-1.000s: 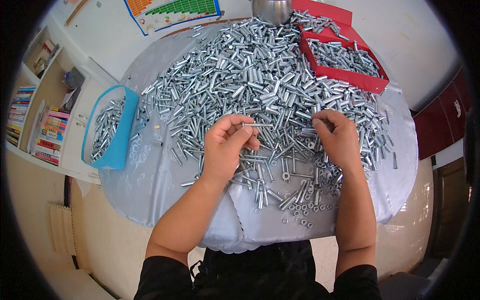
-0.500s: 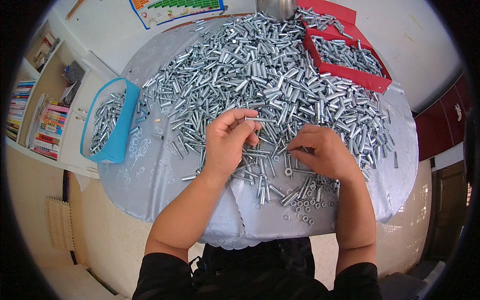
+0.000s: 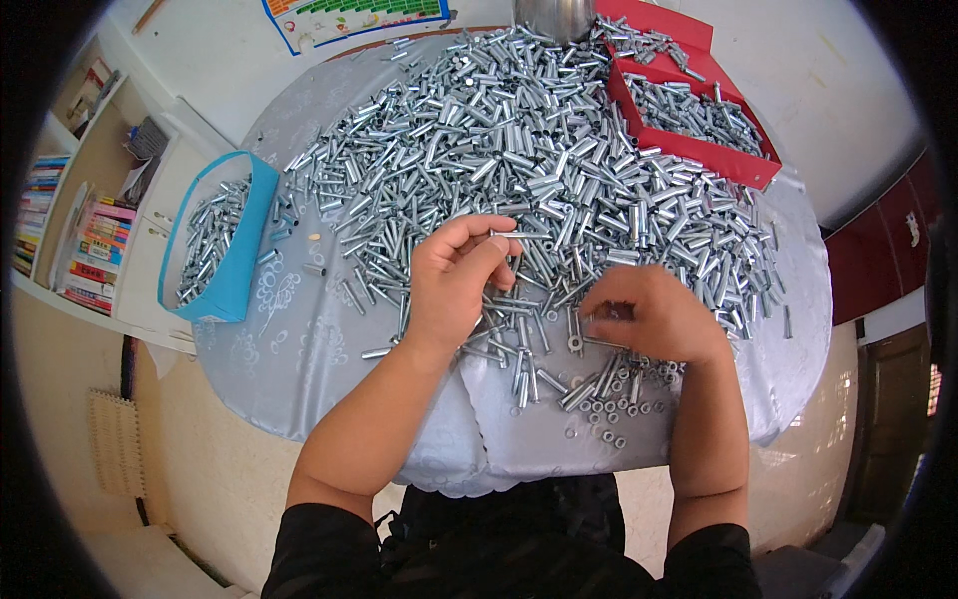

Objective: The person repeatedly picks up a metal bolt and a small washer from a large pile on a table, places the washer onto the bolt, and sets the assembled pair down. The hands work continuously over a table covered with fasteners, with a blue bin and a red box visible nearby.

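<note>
Between thumb and index finger, my left hand (image 3: 459, 275) pinches a slim silver bolt (image 3: 524, 236) that points to the right. My right hand (image 3: 649, 309) is over the near right part of the pile, its fingers curled and smeared by motion; what they hold, if anything, does not show. A broad heap of silver bolts and metal sleeves (image 3: 469, 130) spreads beyond both hands. Just left of the right fingertips lies a bolt with a washer (image 3: 574, 342). Loose nuts and washers (image 3: 609, 417) lie near the table's front edge, below the right hand.
On the left of the cloth-covered round table (image 3: 299, 389) stands a blue box (image 3: 236, 265) of metal parts. A red box (image 3: 689, 145) of similar parts sits at the far right, beside a metal pot (image 3: 554, 18). A bookshelf (image 3: 60, 285) stands left.
My right hand has shifted slightly right and down, with its fingers now blurred. The left hand keeps its pinch on the bolt in nearly the same place.
</note>
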`<state>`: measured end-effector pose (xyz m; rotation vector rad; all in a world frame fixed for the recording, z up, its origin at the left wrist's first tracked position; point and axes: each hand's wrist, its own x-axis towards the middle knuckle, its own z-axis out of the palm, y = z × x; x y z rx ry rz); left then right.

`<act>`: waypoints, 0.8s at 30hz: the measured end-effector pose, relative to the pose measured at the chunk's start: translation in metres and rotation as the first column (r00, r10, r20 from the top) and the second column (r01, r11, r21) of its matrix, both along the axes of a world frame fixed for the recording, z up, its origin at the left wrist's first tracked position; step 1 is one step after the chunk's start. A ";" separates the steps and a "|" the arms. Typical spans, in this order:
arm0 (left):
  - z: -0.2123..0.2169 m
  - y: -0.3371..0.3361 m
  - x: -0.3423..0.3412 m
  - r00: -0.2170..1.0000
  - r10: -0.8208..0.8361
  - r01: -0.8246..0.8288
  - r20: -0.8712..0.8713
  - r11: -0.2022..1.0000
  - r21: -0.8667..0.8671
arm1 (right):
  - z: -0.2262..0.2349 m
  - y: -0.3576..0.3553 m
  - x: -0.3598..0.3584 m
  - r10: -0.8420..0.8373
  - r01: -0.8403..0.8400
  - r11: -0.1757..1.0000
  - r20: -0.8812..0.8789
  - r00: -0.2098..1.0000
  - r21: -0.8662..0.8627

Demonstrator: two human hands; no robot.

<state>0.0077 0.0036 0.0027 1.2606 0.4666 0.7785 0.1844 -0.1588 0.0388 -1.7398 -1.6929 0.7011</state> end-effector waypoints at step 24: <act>-0.001 0.004 -0.002 0.997 0.077 -0.077 0.028 0.997 0.015 | -0.008 0.003 -0.039 0.264 -0.228 0.959 0.236 0.935 -0.169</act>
